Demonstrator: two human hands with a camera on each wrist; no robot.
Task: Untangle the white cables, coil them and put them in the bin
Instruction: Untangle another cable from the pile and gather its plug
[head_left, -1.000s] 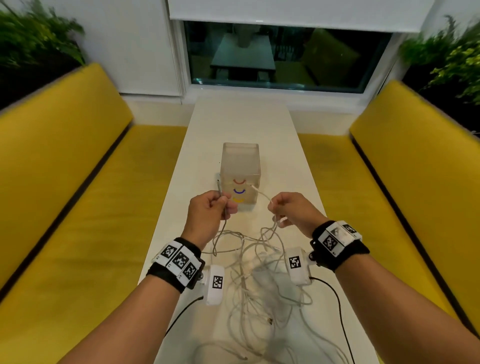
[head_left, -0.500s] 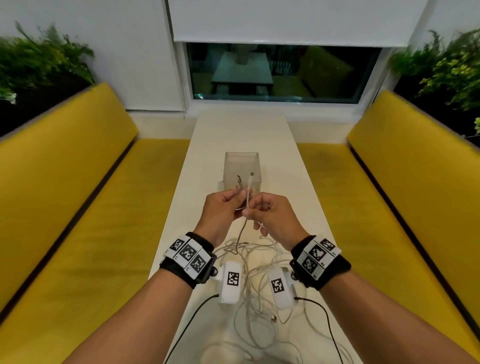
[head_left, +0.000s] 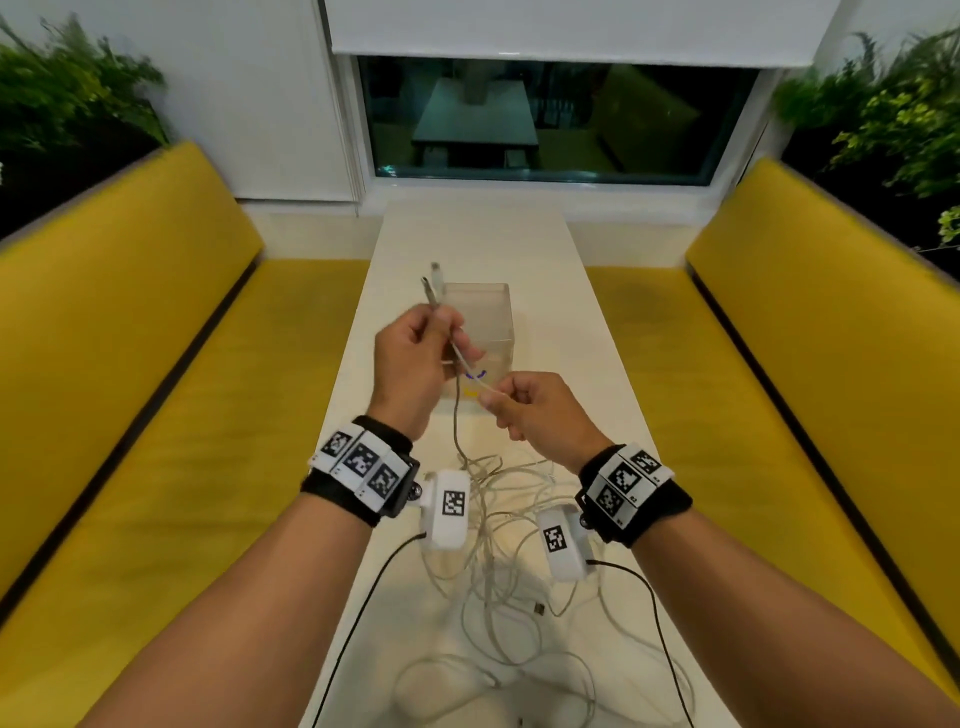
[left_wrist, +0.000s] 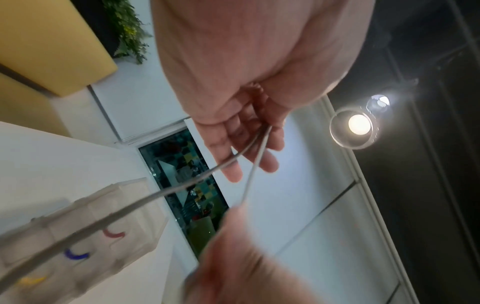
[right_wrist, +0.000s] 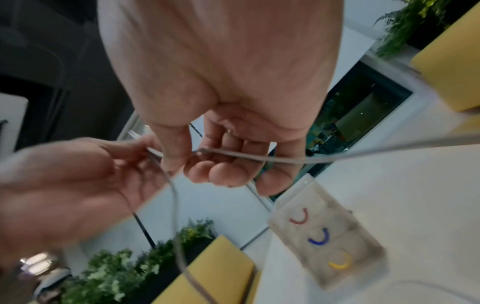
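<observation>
My left hand is raised in front of the translucent bin and grips two white cable ends that stick up side by side. From its fingers two strands run down. One strand leads to my right hand, which pinches it between thumb and fingers lower and to the right. The other strand hangs down into the tangle of white cables on the white table. The bin stands upright with red, blue and yellow arcs on its side.
More loops of cable lie near the table's front edge, with a loose plug among them. Black leads hang from my wrist cameras. Yellow benches flank the narrow table on both sides.
The hands were together before the bin, each with a cable end. Now the left hand holds both ends, higher and further left, and the right hand has slid down a strand to the right.
</observation>
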